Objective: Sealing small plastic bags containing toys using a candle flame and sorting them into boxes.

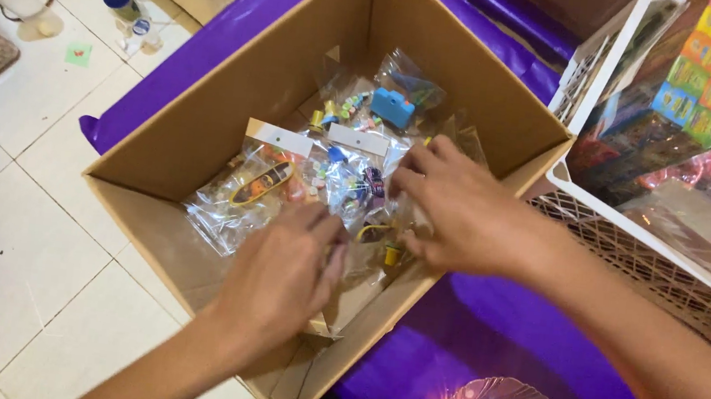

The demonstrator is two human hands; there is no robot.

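Two hands [369,236] in cardboard box [205,122], clear toy packets [286,188] inside

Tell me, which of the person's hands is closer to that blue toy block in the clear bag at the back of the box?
Right. The right hand lies just below and right of the blue toy block, over the neighbouring bags. The left hand is farther, at the cardboard box's near side.

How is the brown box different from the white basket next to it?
The box is brown cardboard with solid walls; the basket is white with lattice walls. The box holds small clear bags that both hands reach into; the basket holds colourful packs. Both are open on top.
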